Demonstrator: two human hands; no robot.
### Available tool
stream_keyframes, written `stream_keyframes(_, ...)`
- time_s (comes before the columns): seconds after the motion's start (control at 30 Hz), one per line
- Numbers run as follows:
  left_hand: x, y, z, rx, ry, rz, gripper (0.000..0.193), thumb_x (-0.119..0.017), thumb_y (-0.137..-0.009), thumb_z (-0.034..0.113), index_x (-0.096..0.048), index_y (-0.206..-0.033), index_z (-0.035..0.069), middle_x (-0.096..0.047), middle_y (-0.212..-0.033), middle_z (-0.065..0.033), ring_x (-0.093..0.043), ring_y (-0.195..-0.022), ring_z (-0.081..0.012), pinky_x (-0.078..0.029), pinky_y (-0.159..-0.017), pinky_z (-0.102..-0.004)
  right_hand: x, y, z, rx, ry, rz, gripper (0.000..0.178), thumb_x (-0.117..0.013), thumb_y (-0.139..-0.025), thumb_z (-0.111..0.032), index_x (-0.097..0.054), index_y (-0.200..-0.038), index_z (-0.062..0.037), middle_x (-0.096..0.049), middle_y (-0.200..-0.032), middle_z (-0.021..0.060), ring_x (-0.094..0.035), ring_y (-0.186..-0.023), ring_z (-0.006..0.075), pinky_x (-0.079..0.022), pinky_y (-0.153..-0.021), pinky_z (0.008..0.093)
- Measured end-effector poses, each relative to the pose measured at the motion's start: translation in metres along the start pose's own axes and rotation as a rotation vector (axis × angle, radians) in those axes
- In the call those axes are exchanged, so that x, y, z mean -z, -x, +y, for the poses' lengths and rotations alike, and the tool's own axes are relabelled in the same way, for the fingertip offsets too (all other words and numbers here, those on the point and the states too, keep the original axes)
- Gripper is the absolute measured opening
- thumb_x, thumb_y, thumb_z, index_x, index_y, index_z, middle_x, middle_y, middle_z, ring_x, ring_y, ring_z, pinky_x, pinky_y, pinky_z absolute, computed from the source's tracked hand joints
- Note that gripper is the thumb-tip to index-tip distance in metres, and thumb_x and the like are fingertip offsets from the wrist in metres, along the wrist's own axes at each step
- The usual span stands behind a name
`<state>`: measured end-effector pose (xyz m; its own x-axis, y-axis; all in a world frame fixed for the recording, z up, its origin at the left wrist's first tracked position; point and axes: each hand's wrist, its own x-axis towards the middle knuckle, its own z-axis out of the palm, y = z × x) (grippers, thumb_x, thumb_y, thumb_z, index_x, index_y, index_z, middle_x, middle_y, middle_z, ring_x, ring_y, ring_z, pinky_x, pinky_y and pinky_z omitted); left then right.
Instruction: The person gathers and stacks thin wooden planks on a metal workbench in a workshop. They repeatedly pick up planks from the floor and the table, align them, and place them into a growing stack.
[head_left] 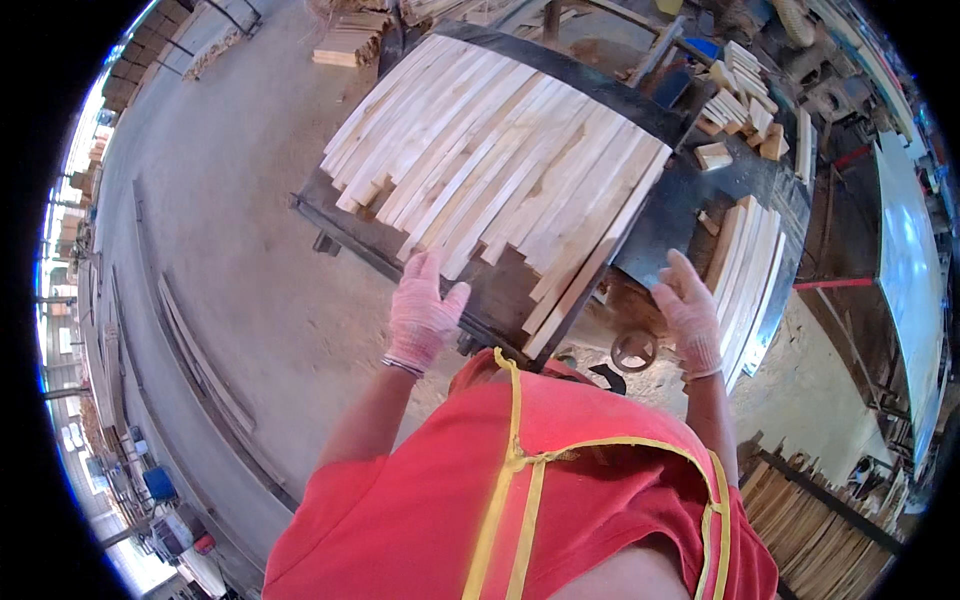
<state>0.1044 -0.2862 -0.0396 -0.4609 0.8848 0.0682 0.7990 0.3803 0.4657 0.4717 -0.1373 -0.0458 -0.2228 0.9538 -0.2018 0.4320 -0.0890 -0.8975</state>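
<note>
My left hand (424, 312), in a pale knitted glove, is at the near ends of a row of long wooden strips (500, 140). Its thumb stands apart from the fingers, and the fingertips overlap one strip end; whether they touch it I cannot tell. The strips lie side by side on a dark metal table (375, 245), their near ends uneven. My gloved right hand (690, 315) hovers with fingers parted beside a smaller bundle of wooden strips (745, 270), holding nothing visible. That bundle rests on a dark side table (660, 225), to the right of the first table.
Short wood blocks (740, 95) are heaped at the side table's far end. A round handwheel (634, 351) sits below, between the tables. A large pale sheet panel (910, 280) stands at the right. More wooden strips (815, 530) are stacked at lower right.
</note>
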Motion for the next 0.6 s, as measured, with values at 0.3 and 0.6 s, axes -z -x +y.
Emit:
stream_keyframes(0.3, 0.031, -0.030, -0.069, -0.095, -0.397, -0.153, 0.052, -0.074, -0.086, 0.026, -0.061, -0.133, 0.010, -0.063, -0.119, -0.0126, -0.063, -0.110, -0.0353, -0.050, -0.092, -0.0487, -0.043, -0.011, -0.014, -0.104, -0.074, -0.059, 0.062, -0.069, -0.099, -0.008, -0.048, -0.157, -0.0045, -0.062, -0.134, 0.0105, -0.059, -0.116, 0.0163, -0.049, -0.099, 0.0280)
stream_keyframes(0.6, 0.027, -0.056, -0.062, -0.505, -0.549, 0.079, 0.067, -0.077, -0.079, 0.023, -0.058, -0.143, 0.014, -0.056, -0.135, -0.0095, -0.055, -0.124, -0.0320, -0.046, -0.101, -0.0486, -0.053, 0.005, -0.011, -0.092, -0.064, -0.041, 0.060, -0.070, -0.098, -0.010, -0.051, -0.154, -0.0023, -0.066, -0.128, 0.0106, -0.064, -0.116, 0.0185, -0.052, -0.102, 0.0325)
